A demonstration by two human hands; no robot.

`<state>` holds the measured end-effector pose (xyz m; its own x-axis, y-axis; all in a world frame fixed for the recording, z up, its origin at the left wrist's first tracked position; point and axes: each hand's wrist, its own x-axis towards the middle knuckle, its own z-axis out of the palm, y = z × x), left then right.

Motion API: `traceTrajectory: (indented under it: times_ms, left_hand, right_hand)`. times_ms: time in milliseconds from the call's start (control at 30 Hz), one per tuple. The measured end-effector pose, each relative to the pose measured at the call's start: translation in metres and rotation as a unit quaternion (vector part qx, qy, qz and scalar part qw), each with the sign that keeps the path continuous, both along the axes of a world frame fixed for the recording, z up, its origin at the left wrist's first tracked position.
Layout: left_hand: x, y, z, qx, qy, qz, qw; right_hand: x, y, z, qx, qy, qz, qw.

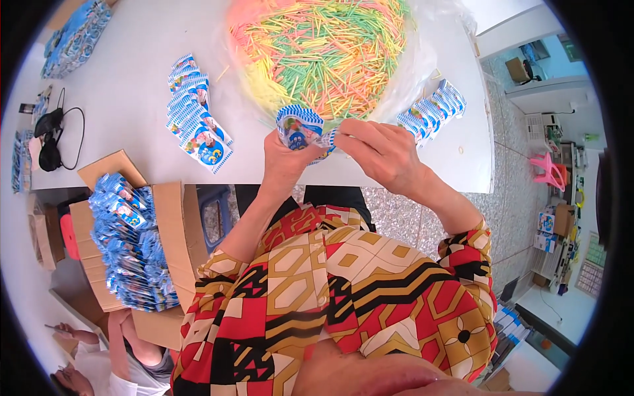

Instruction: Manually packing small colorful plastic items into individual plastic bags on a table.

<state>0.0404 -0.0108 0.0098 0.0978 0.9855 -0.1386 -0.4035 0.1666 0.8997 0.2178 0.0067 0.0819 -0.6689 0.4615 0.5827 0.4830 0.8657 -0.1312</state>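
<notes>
While our left hand (pixel 282 165) holds the blue-and-white packet bundle (pixel 298 124) above the worktop (pixel 139 59), near side of the coloured sticks (pixel 330 56), our right hand (pixel 383 155) seemingly pinches its right edge, fingers narrow, contact half hidden; we should steady left, avoid creases.

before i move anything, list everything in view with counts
sticks: many, pink, green, yellow, orange, table's far middle
plastic bag: one, clear, around the sticks
table: one, white, under the bag
held packets: count unclear, blue-white, below the sticks
table packets: many, blue-white, both sides of the sticks
box: one, brown, lower left, holding blue packets
corded item: one, black, table's left end
stool: one, pink, far right
co-worker: one, in white, bottom left
shirt: one, red, black, gold, lower middle
left grip: one, bare, around the held packets
right grip: one, bare, at their right edge
</notes>
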Motion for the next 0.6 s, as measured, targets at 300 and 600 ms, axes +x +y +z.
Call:
traceTrajectory:
  times_ms: [300,600]
  left_hand:
    - [-0.004,0.002,-0.002,0.017,0.020,-0.059,0.998]
    - [-0.008,0.005,0.006,0.058,0.066,-0.044,0.995]
  right_hand:
    - [0.004,0.009,0.006,-0.295,0.014,-0.015,0.955]
    - [-0.012,0.008,0.013,-0.168,-0.034,-0.029,0.985]
